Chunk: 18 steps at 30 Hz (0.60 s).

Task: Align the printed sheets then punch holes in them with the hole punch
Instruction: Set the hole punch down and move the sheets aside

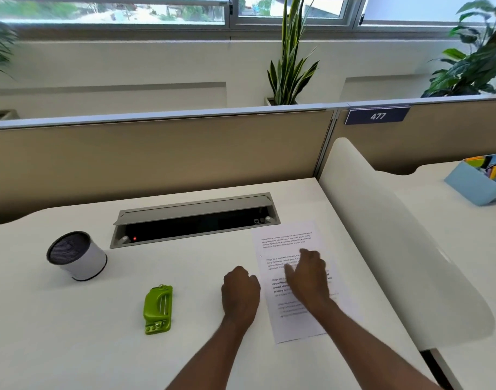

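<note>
Printed sheets (290, 240) lie flat on the white desk (72, 347), right of centre, with black text facing up. My right hand (308, 273) rests palm down on the middle of the sheets, fingers spread. My left hand (239, 291) sits curled at the sheets' left edge, knuckles up, touching or nearly touching the paper. A green hole punch (158, 309) lies on the desk to the left of my left hand, a hand's width away, untouched.
A white cylindrical speaker (78, 256) stands at the left. An open grey cable tray (194, 219) is set into the desk behind the sheets. A curved white divider (395, 235) borders the right side. A blue organiser (483, 181) sits on the neighbouring desk.
</note>
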Each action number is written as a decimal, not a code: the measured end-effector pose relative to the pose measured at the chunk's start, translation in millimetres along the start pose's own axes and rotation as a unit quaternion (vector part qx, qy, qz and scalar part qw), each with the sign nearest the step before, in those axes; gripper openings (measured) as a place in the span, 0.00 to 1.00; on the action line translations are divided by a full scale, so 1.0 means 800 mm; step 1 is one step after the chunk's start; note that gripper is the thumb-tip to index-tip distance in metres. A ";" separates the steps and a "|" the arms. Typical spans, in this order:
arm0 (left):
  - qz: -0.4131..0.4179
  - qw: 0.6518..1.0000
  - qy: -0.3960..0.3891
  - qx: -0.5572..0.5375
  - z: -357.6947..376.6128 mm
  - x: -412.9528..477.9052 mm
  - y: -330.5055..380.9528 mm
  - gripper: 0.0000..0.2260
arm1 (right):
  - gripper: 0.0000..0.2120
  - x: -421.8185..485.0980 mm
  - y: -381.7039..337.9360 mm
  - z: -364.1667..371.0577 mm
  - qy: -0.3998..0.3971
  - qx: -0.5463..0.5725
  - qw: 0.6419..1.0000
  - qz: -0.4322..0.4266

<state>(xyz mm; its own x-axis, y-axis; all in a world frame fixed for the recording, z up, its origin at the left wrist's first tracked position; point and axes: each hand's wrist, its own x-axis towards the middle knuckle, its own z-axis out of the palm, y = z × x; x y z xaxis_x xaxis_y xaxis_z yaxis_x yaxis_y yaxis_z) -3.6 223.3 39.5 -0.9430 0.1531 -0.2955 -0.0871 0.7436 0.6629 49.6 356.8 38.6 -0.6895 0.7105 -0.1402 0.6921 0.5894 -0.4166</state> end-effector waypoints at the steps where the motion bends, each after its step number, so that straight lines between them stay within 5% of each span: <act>1: 0.005 1.000 0.019 0.000 -0.009 -0.004 -0.009 0.05 | 0.26 -0.012 -0.011 0.011 -0.019 0.014 0.999 -0.028; 4: 0.010 0.997 0.076 -0.001 -0.040 -0.012 -0.043 0.12 | 0.28 -0.048 -0.049 0.044 -0.076 0.029 0.992 -0.092; 11: 0.007 0.973 0.226 0.044 -0.124 -0.016 -0.126 0.10 | 0.29 -0.115 -0.120 0.115 -0.162 0.019 0.971 -0.172; 18: -0.096 0.985 0.122 0.079 -0.156 0.001 -0.169 0.19 | 0.29 -0.128 -0.140 0.154 -0.147 -0.075 0.961 -0.221</act>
<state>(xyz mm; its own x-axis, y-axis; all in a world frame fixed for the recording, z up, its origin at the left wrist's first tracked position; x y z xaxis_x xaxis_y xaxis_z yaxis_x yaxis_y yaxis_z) -32.9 41.8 35.2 -0.9648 -0.1466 -0.2184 -0.2382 0.8389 0.4895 16.6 170.3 -11.3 -0.9387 0.2504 -0.2368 0.3245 0.8737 -0.3625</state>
